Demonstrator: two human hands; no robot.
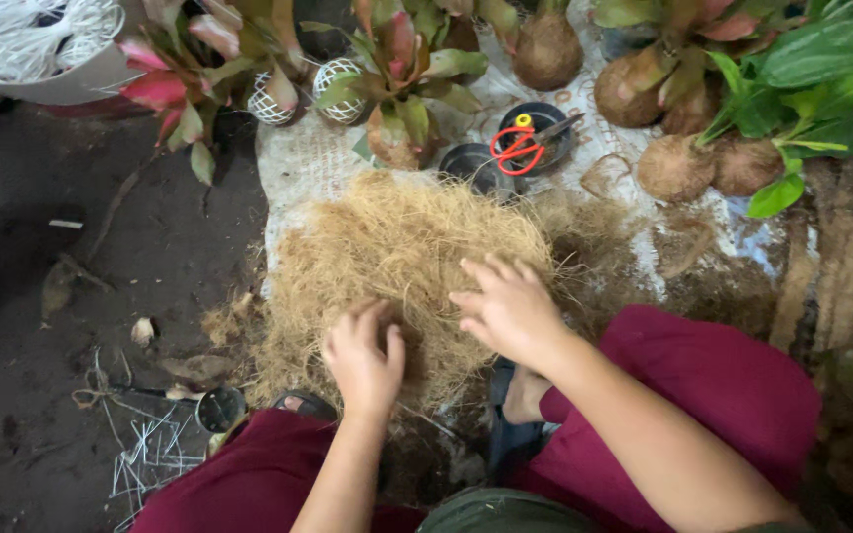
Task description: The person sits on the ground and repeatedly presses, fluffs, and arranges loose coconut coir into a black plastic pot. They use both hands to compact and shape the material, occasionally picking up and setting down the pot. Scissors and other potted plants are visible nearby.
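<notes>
We see the left hand curled, its grip pinching into the heap of coconut fibre lying on the sack on the floor, while the right hand rests spread-fingered on it, red scissors beyond.

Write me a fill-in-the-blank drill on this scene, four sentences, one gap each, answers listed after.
1. Both the left hand and the right hand are on a pile of dry, straw-coloured ____.
2. The scissors lying on the round black pots have ____ handles.
3. The person's trousers are dark ____.
4. The plants' root balls beyond the pile are wrapped in ____ fibre.

Missing words: fibre; red; red; brown
</notes>
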